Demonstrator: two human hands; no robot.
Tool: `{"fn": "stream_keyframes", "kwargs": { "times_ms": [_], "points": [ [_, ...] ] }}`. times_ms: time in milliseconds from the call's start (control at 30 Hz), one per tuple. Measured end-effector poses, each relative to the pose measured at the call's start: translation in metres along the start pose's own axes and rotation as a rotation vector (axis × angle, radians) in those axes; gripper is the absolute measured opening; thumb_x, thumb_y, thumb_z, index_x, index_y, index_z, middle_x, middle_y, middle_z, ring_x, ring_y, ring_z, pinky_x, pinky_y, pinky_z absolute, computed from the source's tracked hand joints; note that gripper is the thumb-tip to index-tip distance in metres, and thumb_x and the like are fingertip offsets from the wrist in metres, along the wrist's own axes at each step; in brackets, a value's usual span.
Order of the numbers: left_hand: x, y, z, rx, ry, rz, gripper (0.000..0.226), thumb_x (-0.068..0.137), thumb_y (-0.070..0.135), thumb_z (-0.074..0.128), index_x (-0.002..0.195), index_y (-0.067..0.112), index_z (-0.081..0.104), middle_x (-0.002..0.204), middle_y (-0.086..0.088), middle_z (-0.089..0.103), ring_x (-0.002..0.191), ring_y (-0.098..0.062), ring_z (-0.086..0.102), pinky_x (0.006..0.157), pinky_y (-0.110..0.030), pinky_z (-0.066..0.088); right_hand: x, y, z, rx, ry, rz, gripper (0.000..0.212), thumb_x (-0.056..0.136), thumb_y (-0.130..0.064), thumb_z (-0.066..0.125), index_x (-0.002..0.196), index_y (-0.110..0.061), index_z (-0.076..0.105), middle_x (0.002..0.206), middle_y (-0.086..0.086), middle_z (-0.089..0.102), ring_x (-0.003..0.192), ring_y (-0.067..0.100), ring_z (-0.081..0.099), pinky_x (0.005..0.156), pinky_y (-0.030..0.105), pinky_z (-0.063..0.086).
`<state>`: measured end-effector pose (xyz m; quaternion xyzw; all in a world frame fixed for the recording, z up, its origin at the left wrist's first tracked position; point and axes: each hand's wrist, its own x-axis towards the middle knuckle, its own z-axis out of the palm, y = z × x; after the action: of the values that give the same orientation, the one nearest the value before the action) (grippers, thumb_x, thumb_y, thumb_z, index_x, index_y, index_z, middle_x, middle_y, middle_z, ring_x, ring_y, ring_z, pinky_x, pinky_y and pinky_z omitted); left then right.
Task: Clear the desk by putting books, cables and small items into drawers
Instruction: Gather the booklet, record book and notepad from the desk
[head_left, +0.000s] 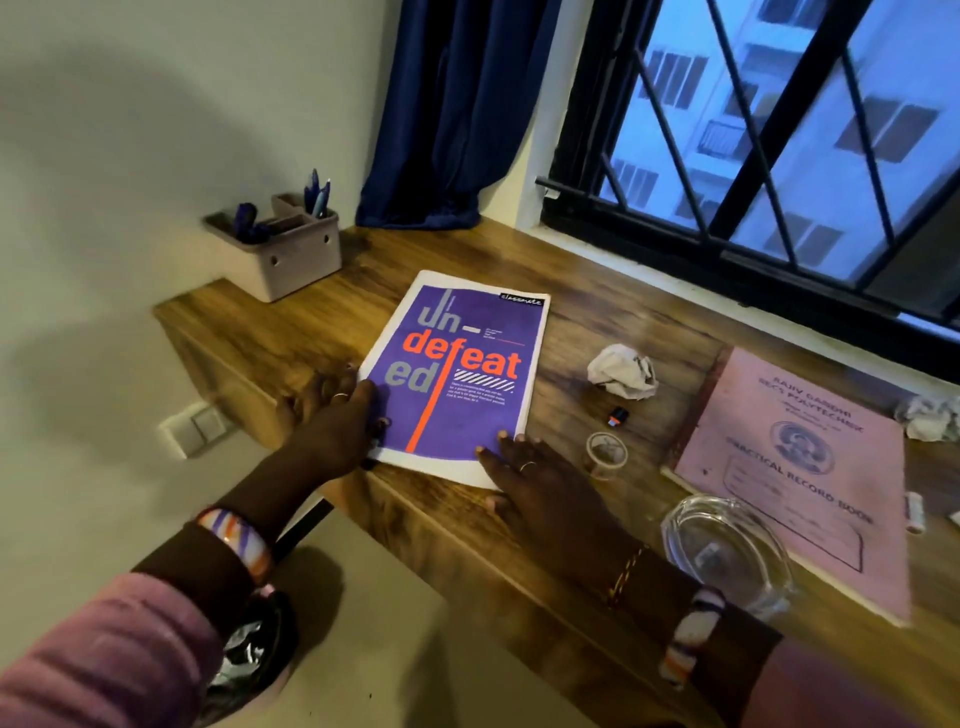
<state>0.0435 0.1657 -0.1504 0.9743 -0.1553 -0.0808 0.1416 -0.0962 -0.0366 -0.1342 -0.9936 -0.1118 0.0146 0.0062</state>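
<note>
Purple notebook (457, 371), cover reading "Undefeated", lies flat on the wooden bench (519, 519) at centre frame, its near edge at the bench's front edge. Left hand (343, 421) is at the notebook's lower-left edge, fingers spread flat across cover and wood; whether the grip has closed under the edge, cannot tell. Right hand (530, 478) lies palm-down and open on the lower-right corner, fingertips on the cover, nothing held.

Right of the notebook: crumpled paper ball (621, 371), small black-and-orange item (618, 415) just below it, small clear round container (605, 454) beside the right hand. Pink record book (800, 467) lies flat at right frame, with a glass ashtray (727, 551) overlapping its near-left corner. Second crumpled paper (930, 418) at the far right edge. Grey pen organiser (280, 249) with blue pens sits at the bench's upper-left corner, against the wall. Blue curtain (457, 114) and barred window (779, 130) run along the top of frame.
</note>
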Motion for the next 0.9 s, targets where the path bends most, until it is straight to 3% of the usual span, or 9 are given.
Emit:
{"fn": "stream_keyframes", "kwargs": {
  "times_ms": [200, 267, 333, 467, 533, 600, 667, 800, 900],
  "points": [
    [-0.025, 0.014, 0.004, 0.030, 0.083, -0.042, 0.042, 0.095, 0.024, 0.039, 0.136, 0.018, 0.031, 0.158, -0.006, 0.008, 0.143, -0.032, 0.010, 0.111, -0.053, 0.013, -0.007, -0.014, 0.010, -0.096, 0.014, 0.063, 0.053, 0.097, -0.029, 0.038, 0.147, -0.017, 0.022, 0.152, 0.019, 0.023, 0.140, 0.033, 0.027, 0.117, 0.037, 0.017],
    [-0.035, 0.013, 0.007, 0.058, 0.107, -0.024, 0.048, 0.093, 0.019, 0.041, 0.140, 0.016, 0.027, 0.158, -0.008, 0.009, 0.144, -0.030, 0.014, 0.112, -0.047, 0.021, -0.016, -0.020, 0.010, -0.134, 0.096, 0.066, 0.054, 0.080, -0.034, 0.068, 0.129, -0.020, 0.054, 0.131, 0.018, 0.056, 0.117, 0.030, 0.058, 0.098, 0.034, 0.047],
    [-0.045, 0.010, 0.008, 0.074, 0.114, 0.001, 0.053, 0.091, 0.015, 0.044, 0.141, 0.014, 0.026, 0.158, -0.009, 0.010, 0.144, -0.028, 0.013, 0.113, -0.045, 0.025, -0.029, -0.026, 0.015, -0.183, 0.148, 0.017, 0.053, 0.062, -0.036, 0.081, 0.111, -0.022, 0.069, 0.110, 0.011, 0.070, 0.096, 0.024, 0.070, 0.079, 0.031, 0.057],
    [-0.067, 0.009, 0.008, 0.106, 0.104, -0.034, 0.058, 0.092, 0.017, 0.044, 0.145, 0.019, 0.022, 0.158, -0.005, 0.011, 0.145, -0.026, 0.011, 0.114, -0.045, 0.025, -0.049, -0.029, 0.017, -0.169, 0.155, 0.018, 0.057, 0.070, -0.038, 0.076, 0.123, -0.025, 0.060, 0.122, 0.014, 0.063, 0.108, 0.026, 0.064, 0.089, 0.033, 0.053],
    [-0.077, 0.014, 0.006, 0.161, 0.072, -0.075, 0.059, 0.093, 0.020, 0.043, 0.146, 0.019, 0.019, 0.158, -0.007, 0.011, 0.145, -0.029, 0.012, 0.113, -0.046, 0.025, -0.058, -0.027, 0.017, -0.049, 0.051, -0.047, 0.061, 0.090, -0.031, 0.054, 0.145, -0.026, 0.027, 0.149, 0.020, 0.030, 0.137, 0.034, 0.033, 0.112, 0.041, 0.029],
    [-0.090, 0.027, 0.003, 0.192, 0.065, -0.110, 0.052, 0.093, 0.025, 0.041, 0.142, 0.015, 0.026, 0.154, -0.013, 0.021, 0.141, -0.033, 0.021, 0.109, -0.045, 0.031, -0.072, -0.024, 0.022, -0.009, 0.000, -0.082, 0.064, 0.096, -0.023, 0.038, 0.148, -0.029, 0.002, 0.157, 0.016, 0.003, 0.145, 0.033, 0.005, 0.117, 0.042, 0.005],
    [-0.105, 0.050, 0.006, 0.168, 0.104, -0.055, 0.041, 0.095, 0.030, 0.038, 0.132, 0.013, 0.040, 0.146, -0.015, 0.035, 0.135, -0.032, 0.033, 0.104, -0.042, 0.038, -0.097, -0.022, 0.030, -0.005, 0.044, -0.104, 0.069, 0.091, -0.020, 0.045, 0.148, -0.026, 0.007, 0.157, 0.013, 0.010, 0.145, 0.031, 0.011, 0.116, 0.044, 0.008],
    [-0.142, 0.107, 0.034, 0.130, 0.089, 0.107, 0.043, 0.096, 0.036, 0.036, 0.134, 0.015, 0.038, 0.146, -0.011, 0.034, 0.136, -0.027, 0.031, 0.107, -0.039, 0.035, -0.147, -0.018, 0.037, -0.099, 0.020, -0.142, 0.073, 0.070, -0.031, 0.069, 0.137, -0.021, 0.043, 0.142, 0.003, 0.047, 0.129, 0.020, 0.047, 0.103, 0.036, 0.042],
    [-0.167, 0.139, 0.047, 0.161, 0.063, 0.175, 0.041, 0.095, 0.037, 0.036, 0.131, 0.019, 0.042, 0.145, -0.011, 0.036, 0.138, -0.028, 0.028, 0.109, -0.036, 0.032, -0.178, -0.006, 0.028, -0.119, 0.046, -0.118, 0.066, 0.074, -0.031, 0.065, 0.137, -0.020, 0.045, 0.142, -0.002, 0.047, 0.130, 0.013, 0.046, 0.106, 0.031, 0.035]
  ]
}}
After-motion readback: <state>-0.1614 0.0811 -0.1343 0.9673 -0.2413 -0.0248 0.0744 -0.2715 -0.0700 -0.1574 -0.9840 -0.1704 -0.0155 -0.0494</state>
